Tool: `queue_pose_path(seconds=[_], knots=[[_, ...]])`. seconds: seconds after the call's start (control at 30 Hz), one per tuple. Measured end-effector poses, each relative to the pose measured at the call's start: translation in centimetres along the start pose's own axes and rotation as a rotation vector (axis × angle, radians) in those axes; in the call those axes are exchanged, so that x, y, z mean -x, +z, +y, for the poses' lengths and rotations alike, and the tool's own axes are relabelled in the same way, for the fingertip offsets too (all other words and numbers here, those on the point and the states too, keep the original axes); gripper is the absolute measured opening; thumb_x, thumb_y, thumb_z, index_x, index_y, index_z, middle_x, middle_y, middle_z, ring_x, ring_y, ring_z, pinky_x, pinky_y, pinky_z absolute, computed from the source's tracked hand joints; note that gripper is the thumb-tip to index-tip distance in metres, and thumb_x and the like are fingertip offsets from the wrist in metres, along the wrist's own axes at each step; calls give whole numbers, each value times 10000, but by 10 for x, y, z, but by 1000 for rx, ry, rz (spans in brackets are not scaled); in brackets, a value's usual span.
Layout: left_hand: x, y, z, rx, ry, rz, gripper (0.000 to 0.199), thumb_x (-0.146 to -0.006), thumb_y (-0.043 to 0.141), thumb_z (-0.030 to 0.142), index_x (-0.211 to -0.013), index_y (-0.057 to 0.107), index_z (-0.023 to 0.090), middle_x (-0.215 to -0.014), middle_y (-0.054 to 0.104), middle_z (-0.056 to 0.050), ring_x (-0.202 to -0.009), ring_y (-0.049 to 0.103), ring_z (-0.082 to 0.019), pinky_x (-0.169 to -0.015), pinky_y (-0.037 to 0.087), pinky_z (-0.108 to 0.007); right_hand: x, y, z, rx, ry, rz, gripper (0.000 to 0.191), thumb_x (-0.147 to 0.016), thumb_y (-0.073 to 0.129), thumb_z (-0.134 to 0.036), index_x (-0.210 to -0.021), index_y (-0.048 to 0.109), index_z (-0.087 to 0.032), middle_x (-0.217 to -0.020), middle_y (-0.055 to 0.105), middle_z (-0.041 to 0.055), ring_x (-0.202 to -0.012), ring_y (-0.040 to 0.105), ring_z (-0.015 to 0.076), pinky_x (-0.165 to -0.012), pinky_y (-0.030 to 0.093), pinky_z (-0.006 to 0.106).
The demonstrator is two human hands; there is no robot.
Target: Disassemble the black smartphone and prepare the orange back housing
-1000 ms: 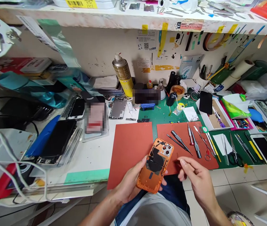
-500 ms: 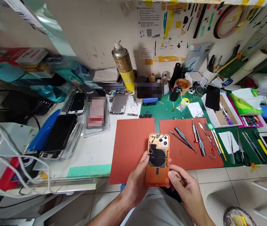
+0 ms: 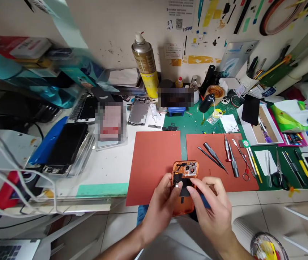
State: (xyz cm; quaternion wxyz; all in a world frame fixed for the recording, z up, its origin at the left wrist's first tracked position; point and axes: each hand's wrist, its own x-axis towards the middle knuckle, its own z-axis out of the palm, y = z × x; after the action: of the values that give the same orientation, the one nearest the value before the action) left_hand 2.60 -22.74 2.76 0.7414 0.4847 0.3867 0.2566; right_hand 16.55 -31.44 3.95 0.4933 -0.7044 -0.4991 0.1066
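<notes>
An orange phone back housing point(image 3: 182, 209), its inside facing me, is tilted above the bench's front edge. My left hand point(image 3: 161, 202) grips it along the left side, with the thumb laid over the inner face. A black pad point(image 3: 183, 189) covers the middle of the housing, and the camera openings point(image 3: 191, 169) show at its top right. My right hand point(image 3: 215, 202) is over the housing's right side. Its thumb and index fingertips sit at the black pad, a small gap between them. No separate object shows in that hand. Its other fingers are curled.
Two red-brown mats point(image 3: 154, 162) lie on the bench. Tweezers point(image 3: 213, 159), screwdrivers point(image 3: 233, 162) and scissors point(image 3: 279, 173) lie to the right. A black phone screen point(image 3: 67, 148) rests at left near white cables point(image 3: 21, 173). A spray can point(image 3: 145, 65) stands behind.
My right hand has moved up from the housing's lower right edge onto its inner face. My left thumb has shifted inward over the housing, which is tilted more. The view has shifted slightly.
</notes>
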Motion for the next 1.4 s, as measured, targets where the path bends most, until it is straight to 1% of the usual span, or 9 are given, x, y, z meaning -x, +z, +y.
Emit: queue_pose_path(seconds=[0.2,0.37,0.47,0.6,0.87,1.0,1.13,1.3,1.4], knots=[[6,-6,-8,-244,41,-1,321,-1103,590,462,-1243,715,202,-1041,758,-61,-966,686,-220,-850,551,-295,-13,11,2,39,-55,-55,298,-1060,634,-113,-1299,773,-223,-1012,625,74,-849,653,187,-730,585,316],[6,-5,-6,-276,44,-9,297,-1113,575,450,-1254,693,218,-1002,778,-41,-838,698,-184,-765,553,-269,-14,12,3,10,-49,-59,273,-1039,645,-56,-1234,767,-202,-1013,616,60,-866,643,167,-752,578,287],[8,-3,-12,-198,88,-4,258,-1125,567,405,-1323,580,240,-1076,793,-48,-877,740,-179,-806,589,-285,-14,11,3,-15,-33,-60,266,-1034,646,-40,-1195,766,-214,-1013,623,52,-890,652,165,-774,576,285],[11,-4,-30,-206,290,45,359,-1133,545,306,-1460,408,253,-1247,772,-118,-1026,784,-199,-894,644,-349,-13,9,5,-42,-30,-57,272,-1037,635,-45,-1161,779,-240,-978,641,44,-862,662,171,-743,573,296],[6,-13,-32,-705,728,74,408,-1034,488,15,-1344,551,272,-1150,776,-71,-960,792,-165,-775,644,-246,-10,1,5,-80,-100,-37,353,-998,658,8,-1189,790,-258,-970,679,53,-849,671,183,-718,575,306],[9,-18,-40,-870,854,118,467,-993,497,-11,-1350,600,273,-1256,784,-105,-1073,804,-206,-801,647,-257,-4,-6,-1,-109,0,-4,276,-1004,682,-64,-1170,806,-247,-941,702,54,-794,690,182,-670,585,285],[17,-23,-53,-924,936,125,554,-983,522,-6,-1456,598,272,-1379,766,-128,-1180,791,-235,-886,654,-289,3,-15,-4,-156,128,-97,174,-1020,707,-157,-1124,820,-238,-906,703,51,-709,661,160,-587,559,254],[26,-19,-29,-968,963,-40,546,-993,566,-11,-1482,593,230,-1452,734,-147,-1311,742,-255,-1066,622,-332,5,-28,-13,-209,269,-176,199,-1057,678,-251,-1157,850,-249,-897,706,59,-745,667,173,-586,530,250],[26,-11,-8,-925,893,-113,503,-1044,519,31,-1504,583,224,-1384,773,-140,-1286,759,-237,-1083,621,-316,3,-35,-21,-224,345,-173,223,-1073,667,-319,-1146,866,-248,-874,693,61,-744,647,182,-576,501,261]])
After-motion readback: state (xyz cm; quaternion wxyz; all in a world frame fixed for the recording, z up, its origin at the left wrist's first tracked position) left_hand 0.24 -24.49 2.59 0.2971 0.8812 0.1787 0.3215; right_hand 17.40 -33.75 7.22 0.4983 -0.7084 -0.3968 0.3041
